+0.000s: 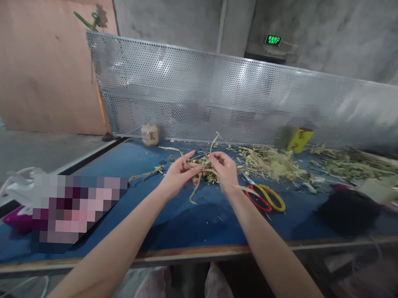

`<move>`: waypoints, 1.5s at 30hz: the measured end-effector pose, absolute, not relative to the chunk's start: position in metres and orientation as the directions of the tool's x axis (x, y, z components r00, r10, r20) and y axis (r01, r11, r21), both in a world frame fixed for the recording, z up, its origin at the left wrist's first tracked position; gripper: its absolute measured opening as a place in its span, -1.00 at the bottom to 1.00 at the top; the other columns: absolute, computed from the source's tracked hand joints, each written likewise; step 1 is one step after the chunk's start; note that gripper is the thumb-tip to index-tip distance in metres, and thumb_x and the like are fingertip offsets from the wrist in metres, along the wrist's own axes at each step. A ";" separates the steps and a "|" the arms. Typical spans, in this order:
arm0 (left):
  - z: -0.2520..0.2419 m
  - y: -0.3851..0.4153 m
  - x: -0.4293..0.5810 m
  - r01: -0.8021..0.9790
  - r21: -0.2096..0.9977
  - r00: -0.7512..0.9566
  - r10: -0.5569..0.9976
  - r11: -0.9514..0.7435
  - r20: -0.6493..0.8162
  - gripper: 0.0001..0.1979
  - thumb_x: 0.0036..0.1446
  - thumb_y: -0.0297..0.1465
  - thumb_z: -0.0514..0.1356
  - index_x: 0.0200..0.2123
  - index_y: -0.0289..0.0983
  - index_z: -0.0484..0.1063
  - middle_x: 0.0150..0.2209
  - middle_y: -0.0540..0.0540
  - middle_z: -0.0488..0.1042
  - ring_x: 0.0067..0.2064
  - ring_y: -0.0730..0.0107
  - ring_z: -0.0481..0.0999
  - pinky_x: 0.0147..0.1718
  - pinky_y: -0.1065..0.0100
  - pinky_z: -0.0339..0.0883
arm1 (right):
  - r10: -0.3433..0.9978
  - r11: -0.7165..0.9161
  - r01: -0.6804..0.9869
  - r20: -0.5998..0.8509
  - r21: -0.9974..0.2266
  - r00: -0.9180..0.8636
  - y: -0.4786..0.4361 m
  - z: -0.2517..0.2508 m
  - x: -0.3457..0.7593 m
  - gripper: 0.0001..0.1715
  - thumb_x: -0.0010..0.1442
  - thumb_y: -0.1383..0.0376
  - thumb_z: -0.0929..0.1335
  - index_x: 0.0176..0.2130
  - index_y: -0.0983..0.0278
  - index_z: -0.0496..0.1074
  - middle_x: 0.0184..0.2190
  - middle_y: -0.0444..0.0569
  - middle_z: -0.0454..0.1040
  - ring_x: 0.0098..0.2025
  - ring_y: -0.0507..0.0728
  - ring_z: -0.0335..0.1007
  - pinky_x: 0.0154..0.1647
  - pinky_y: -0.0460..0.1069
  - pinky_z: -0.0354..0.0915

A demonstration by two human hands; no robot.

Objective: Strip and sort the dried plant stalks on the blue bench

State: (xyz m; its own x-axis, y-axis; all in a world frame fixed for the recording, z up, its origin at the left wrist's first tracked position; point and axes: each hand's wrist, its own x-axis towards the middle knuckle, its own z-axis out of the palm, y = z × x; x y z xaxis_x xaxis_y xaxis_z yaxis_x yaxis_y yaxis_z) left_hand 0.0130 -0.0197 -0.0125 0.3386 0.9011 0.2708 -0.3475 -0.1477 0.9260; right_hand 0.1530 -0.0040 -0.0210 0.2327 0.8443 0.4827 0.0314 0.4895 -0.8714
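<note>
Pinching dried plant strips [214, 141] in head view: right hand [225, 168] has thumb and index pressed together on 1 strip; left hand [181, 171] half-curled, index out, strips crossing it, firmness of hold can't tell. Leafy clump [211, 179] just below the fingers; scissors [264, 198] and shredded pile [267, 163] right of them. Risk: hard pulling could snap strips; loose ends could tangle in clump.
</note>
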 end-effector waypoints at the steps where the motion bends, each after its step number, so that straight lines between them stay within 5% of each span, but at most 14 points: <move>1: -0.014 -0.018 0.013 -0.349 0.923 0.331 0.900 -0.163 0.284 -0.24 -0.21 -0.50 0.27 0.09 -0.34 0.03 -0.39 -0.07 0.47 -0.51 0.48 0.42 -0.64 0.48 0.25 | 0.873 0.457 -0.011 0.446 -0.890 0.196 -0.004 -0.021 0.152 -0.77 -0.09 0.16 0.34 -0.45 0.27 0.31 -0.59 -0.17 0.27 -0.59 -0.05 0.15 -0.62 -0.14 0.09; 6: -0.018 -0.012 0.010 -0.314 0.914 0.268 0.899 -0.258 0.346 -0.11 -0.25 -0.52 0.28 0.14 -0.34 -0.12 -0.39 -0.08 0.49 -0.60 0.59 0.35 -0.64 0.48 0.23 | 0.974 0.195 -0.108 0.206 -0.975 -0.098 -0.011 -0.018 0.148 -0.63 -0.06 0.04 0.31 -0.39 0.25 0.16 -0.72 -0.28 0.22 -0.76 -0.09 0.05 -0.78 -0.17 -0.04; 11: -0.016 -0.010 0.006 -0.207 0.930 0.260 0.899 -0.304 0.352 -0.06 -0.22 -0.47 0.27 0.17 -0.37 -0.21 -0.35 -0.13 0.49 -0.62 0.58 0.35 -0.62 0.46 0.24 | 0.906 0.244 0.090 0.194 -0.966 -0.375 -0.020 -0.014 0.155 -0.66 -0.03 0.09 0.33 -0.41 0.28 0.16 -0.74 -0.23 0.31 -0.72 -0.04 0.23 -0.73 -0.18 0.07; 20: -0.011 -0.012 0.005 -0.283 0.923 0.196 0.926 -0.261 0.322 -0.03 -0.25 -0.52 0.28 0.18 -0.35 -0.23 -0.42 -0.06 0.51 -0.62 0.60 0.33 -0.61 0.50 0.22 | 0.901 0.248 0.039 0.216 -0.968 -0.378 -0.021 -0.012 0.158 -0.73 0.04 0.14 0.29 -0.41 0.29 0.17 -0.73 -0.22 0.32 -0.70 -0.02 0.29 -0.74 -0.19 0.04; 26: -0.009 -0.016 0.006 -0.355 0.920 0.194 0.949 -0.167 0.248 -0.23 -0.13 -0.43 0.23 0.13 -0.35 -0.09 -0.43 -0.06 0.50 -0.59 0.60 0.34 -0.60 0.49 0.21 | 0.909 0.293 0.084 0.251 -0.952 -0.333 -0.021 -0.010 0.156 -0.72 0.03 0.13 0.28 -0.43 0.28 0.17 -0.75 -0.25 0.29 -0.73 -0.04 0.24 -0.74 -0.19 0.05; 39: -0.013 -0.008 0.000 -0.182 0.952 0.110 0.957 -0.247 0.269 -0.13 -0.20 -0.40 0.27 0.15 -0.43 -0.11 -0.38 -0.12 0.52 -0.65 0.61 0.28 -0.62 0.47 0.20 | 0.886 0.376 0.244 0.269 -0.894 -0.378 -0.022 -0.015 0.158 -0.82 0.09 0.22 0.23 -0.45 0.26 0.14 -0.74 -0.25 0.28 -0.72 -0.04 0.24 -0.69 -0.17 0.06; 45: -0.011 -0.010 0.002 -0.221 0.954 0.231 0.940 -0.202 0.252 -0.16 -0.15 -0.41 0.24 0.16 -0.41 -0.12 -0.38 -0.13 0.53 -0.55 0.53 0.37 -0.55 0.48 0.21 | 0.913 0.286 0.147 0.223 -0.947 -0.341 -0.018 -0.017 0.156 -0.68 0.03 0.18 0.30 -0.23 0.25 0.16 -0.61 -0.21 0.33 -0.67 -0.07 0.20 -0.68 -0.18 0.08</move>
